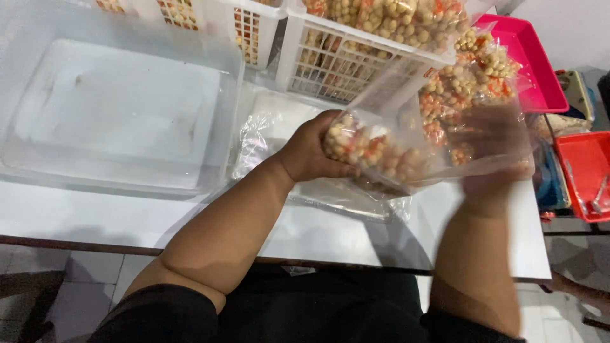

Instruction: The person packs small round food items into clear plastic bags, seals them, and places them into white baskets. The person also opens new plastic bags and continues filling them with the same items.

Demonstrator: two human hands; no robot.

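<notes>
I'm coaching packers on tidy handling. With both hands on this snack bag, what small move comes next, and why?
Probably steady the right hand first: it is blurred, while the left hand clasps the clear bag of round snacks above the white table. The bag's mouth isn't clearly visible.

Over the white bench (95,213), the left hand (309,152) grips a clear bag of beige and orange snacks (387,149) while the blurred right hand (495,159) touches its right side. A clear plastic tub (114,114) sits at the left, and white baskets (330,60) of similar bags stand at the far side.
</notes>
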